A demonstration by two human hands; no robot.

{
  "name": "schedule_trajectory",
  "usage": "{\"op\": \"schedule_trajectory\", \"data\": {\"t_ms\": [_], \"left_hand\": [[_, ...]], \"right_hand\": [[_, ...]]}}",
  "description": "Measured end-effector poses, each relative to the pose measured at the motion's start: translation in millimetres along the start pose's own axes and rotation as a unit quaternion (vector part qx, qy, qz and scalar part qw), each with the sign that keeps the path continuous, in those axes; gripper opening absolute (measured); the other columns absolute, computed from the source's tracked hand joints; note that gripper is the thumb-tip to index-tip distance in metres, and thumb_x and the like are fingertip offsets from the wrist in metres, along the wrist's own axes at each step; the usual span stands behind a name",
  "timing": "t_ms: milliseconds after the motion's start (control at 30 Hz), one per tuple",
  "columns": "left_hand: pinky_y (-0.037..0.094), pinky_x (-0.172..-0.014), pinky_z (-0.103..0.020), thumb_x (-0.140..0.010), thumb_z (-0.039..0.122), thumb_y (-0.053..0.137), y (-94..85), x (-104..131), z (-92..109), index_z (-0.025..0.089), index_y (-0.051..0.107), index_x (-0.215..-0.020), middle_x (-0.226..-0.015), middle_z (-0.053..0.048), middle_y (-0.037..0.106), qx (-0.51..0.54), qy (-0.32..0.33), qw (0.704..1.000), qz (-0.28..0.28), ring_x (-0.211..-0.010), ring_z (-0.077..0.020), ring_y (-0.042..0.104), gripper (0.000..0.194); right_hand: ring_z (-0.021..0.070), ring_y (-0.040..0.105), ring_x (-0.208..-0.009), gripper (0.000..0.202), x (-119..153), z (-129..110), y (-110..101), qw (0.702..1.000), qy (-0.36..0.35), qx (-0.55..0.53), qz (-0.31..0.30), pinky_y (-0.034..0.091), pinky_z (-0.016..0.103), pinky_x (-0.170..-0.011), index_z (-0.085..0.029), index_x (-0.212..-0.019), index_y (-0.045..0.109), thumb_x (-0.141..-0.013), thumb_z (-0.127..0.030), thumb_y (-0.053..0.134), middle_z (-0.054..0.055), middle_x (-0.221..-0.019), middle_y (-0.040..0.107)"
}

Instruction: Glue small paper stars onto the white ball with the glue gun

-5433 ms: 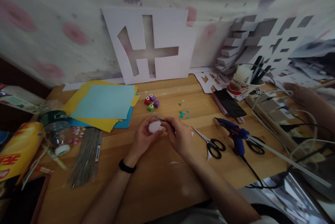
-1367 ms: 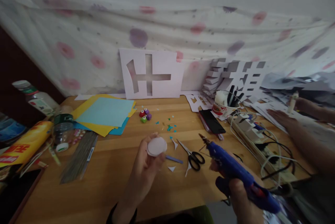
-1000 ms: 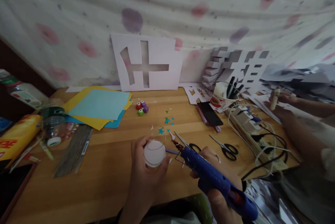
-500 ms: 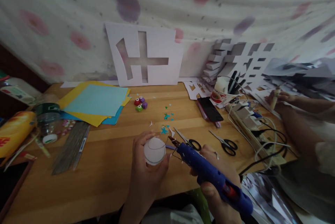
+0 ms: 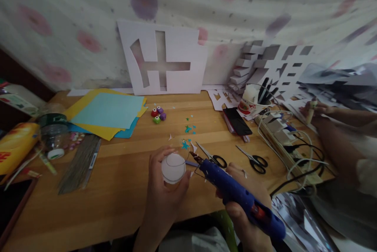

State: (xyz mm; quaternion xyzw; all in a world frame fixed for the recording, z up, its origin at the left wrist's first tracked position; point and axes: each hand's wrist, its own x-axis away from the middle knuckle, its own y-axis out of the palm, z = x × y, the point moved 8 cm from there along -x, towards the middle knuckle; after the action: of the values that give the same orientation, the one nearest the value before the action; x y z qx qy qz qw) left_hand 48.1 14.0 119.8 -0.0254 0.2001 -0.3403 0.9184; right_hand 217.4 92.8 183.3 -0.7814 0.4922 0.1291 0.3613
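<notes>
Between the thumb and fingers of my left hand [image 5: 163,189] is a small round white piece [image 5: 173,167], like a lid or cup bottom, its flat face turned up. A thin dark curved line, perhaps wire, crosses that face. My right hand [image 5: 244,205] is wrapped round a blue hot glue gun [image 5: 232,189]. The gun's nozzle points up and left, just right of the white piece and apart from it. Beyond the nozzle lie small blue star cutouts [image 5: 185,145] and paper scraps. Black-handled scissors [image 5: 217,160] rest just behind the gun.
A second pair of scissors [image 5: 257,163], a phone [image 5: 238,121] and a power strip [image 5: 287,146] with tangled cables lie right. Coloured paper [image 5: 108,114], googly-eyed beads [image 5: 159,114] and a plastic bottle [image 5: 53,136] stand left. A cut-out white board [image 5: 179,47] leans behind. Another person's hand [image 5: 319,109] works at far right.
Both hands keep nearly the same pose, with the glue gun nozzle beside the white piece. The whole view has shifted slightly.
</notes>
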Motion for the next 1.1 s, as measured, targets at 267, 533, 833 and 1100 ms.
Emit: {"op": "schedule_trajectory", "data": {"t_ms": [267, 533, 833, 1100], "left_hand": [[0.047, -0.102, -0.048, -0.079, 0.025, 0.074, -0.7, 0.9, -1.4, 0.026, 0.053, -0.121, -0.120, -0.008, 0.056, 0.003, -0.011, 1.000, 0.002, -0.112, -0.0258, 0.060, 0.047], [0.047, -0.102, -0.045, -0.080, 0.025, 0.074, -1.0, 0.9, -0.7, 0.025, 0.053, -0.121, -0.123, -0.009, 0.056, 0.013, -0.016, 1.000, -0.002, -0.114, -0.0251, 0.058, 0.046], [0.047, -0.101, -0.045, -0.080, 0.025, 0.074, -1.1, 2.1, -0.3, 0.026, 0.053, -0.120, -0.122, -0.008, 0.056, 0.021, -0.029, 0.999, -0.002, -0.113, -0.0249, 0.059, 0.046], [0.050, -0.099, -0.043, -0.079, 0.027, 0.074, -0.9, 2.2, -0.3, 0.025, 0.054, -0.120, -0.120, -0.009, 0.058, 0.022, -0.033, 0.999, -0.006, -0.111, -0.0251, 0.060, 0.045]], "right_hand": [[0.0141, 0.045, -0.052, 0.059, -1.9, -0.4, 4.3, 1.000, 0.014, -0.014, -0.013, 0.031, 0.030, -0.052, -0.021, -0.060, 0.051, -0.090, -0.071, 0.044, -0.001, -0.055, 0.046], [0.0147, 0.046, -0.051, 0.060, -2.3, -2.2, 2.7, 1.000, 0.009, -0.002, -0.007, 0.031, 0.030, -0.050, -0.021, -0.059, 0.051, -0.091, -0.072, 0.043, 0.000, -0.054, 0.047], [0.0142, 0.044, -0.050, 0.061, -3.4, -1.6, 4.7, 1.000, 0.018, -0.009, -0.013, 0.030, 0.030, -0.050, -0.021, -0.058, 0.051, -0.090, -0.073, 0.043, -0.001, -0.053, 0.046], [0.0147, 0.046, -0.050, 0.060, -4.1, -5.2, 4.0, 1.000, 0.016, -0.011, -0.009, 0.032, 0.031, -0.050, -0.022, -0.059, 0.052, -0.089, -0.073, 0.044, -0.001, -0.053, 0.047]]}}
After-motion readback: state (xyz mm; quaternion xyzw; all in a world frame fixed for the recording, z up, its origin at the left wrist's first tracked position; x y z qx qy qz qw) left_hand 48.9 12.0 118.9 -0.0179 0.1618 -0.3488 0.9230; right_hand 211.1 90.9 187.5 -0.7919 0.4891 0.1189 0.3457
